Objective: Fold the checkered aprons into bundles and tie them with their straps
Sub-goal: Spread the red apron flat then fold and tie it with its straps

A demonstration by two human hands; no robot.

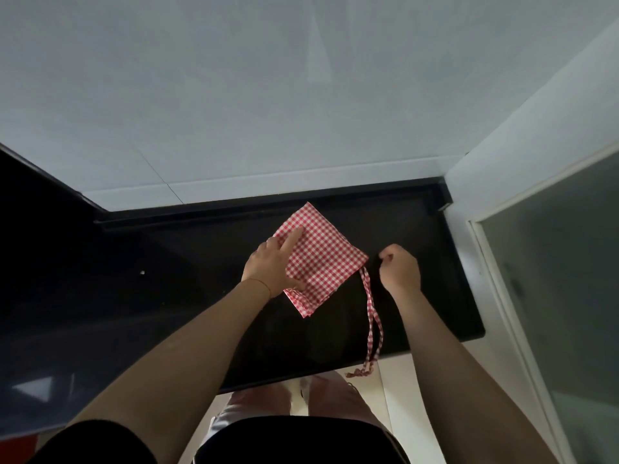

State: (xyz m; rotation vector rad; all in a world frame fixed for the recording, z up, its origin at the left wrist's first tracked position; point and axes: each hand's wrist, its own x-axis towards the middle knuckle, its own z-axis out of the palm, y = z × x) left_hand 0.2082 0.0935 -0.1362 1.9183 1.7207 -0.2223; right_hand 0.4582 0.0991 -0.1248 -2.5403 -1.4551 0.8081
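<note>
From the head camera, looking down: I am pinning a folded red-and-white checkered cloth apron [321, 259] flat on the glossy black stone counter [167, 296], where it is lying as a diamond-turned square. My left hand [273, 269] is pressing on its left side, fingers straight and spread, forefinger pointing toward the far corner. My right hand [400, 267] is hovering just beside the apron's right corner, its grip curled together; whether it is pinching anything I cannot tell. The apron's two checkered straps [371, 316] are trailing from that right corner toward me, their long axis running near to far, ends hanging over the counter's front edge. The right hand is the nearer one to them. No writing or labels are readable.
</note>
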